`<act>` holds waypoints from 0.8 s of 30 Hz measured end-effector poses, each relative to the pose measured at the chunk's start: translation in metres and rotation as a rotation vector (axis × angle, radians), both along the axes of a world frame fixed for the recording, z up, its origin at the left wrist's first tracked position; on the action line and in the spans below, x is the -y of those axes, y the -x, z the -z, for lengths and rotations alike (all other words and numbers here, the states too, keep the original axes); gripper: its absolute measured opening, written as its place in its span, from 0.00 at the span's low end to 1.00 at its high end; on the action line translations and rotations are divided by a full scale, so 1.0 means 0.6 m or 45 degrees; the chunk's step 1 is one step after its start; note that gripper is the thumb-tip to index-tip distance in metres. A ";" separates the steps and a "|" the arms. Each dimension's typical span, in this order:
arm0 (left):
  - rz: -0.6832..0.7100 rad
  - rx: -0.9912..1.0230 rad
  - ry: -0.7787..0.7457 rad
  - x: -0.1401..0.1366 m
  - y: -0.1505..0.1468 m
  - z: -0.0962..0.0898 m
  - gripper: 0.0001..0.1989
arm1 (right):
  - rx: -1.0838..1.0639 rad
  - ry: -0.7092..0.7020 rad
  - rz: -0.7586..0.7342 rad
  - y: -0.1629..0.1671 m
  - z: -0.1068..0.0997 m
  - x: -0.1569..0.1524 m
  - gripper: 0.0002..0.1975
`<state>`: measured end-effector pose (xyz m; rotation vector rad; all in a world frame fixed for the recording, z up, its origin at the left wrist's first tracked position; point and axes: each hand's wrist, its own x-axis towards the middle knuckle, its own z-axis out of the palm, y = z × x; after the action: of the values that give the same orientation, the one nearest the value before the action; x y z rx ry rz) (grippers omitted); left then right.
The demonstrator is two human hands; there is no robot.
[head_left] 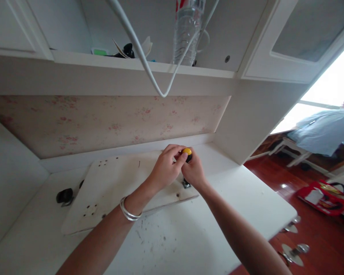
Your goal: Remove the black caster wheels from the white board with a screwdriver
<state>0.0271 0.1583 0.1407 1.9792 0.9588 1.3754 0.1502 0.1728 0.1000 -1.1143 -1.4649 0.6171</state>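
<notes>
- Two bare hands meet over the board, closed together around a yellow-and-black handle point(187, 154).
- The left hand point(166, 164) has its fingers curled in and its thumb pressed against the rounded yellow top.
- The right hand point(193, 171) wraps the dark part of the handle, fingers folded; what its grip covers cannot be seen.
- Both forearms reach forward from the lower corners and converge, the left forearm point(103, 233) slanting rightward, the right forearm point(235, 229) leftward.
- A shiny silver bracelet point(129, 212) rings the left wrist.
- Just below the right hand, a small caster point(186, 183) with a metal plate sits at the board's edge.
- The white board point(123, 179) is flat, with rounded corners and small dark holes; another black caster point(64, 195) lies beyond its left side.
- Underneath, the smooth white desk point(172, 244) carries dark smudges; behind stands a floral-patterned panel point(114, 118).
</notes>
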 end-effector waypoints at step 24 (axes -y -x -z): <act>-0.129 -0.212 -0.090 -0.011 0.004 0.010 0.13 | -0.321 0.254 0.083 -0.114 0.023 0.067 0.22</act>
<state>0.0247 0.1650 0.1348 2.1512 1.1135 1.3309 0.2185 0.1325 0.0862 -1.1854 -1.1653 0.8393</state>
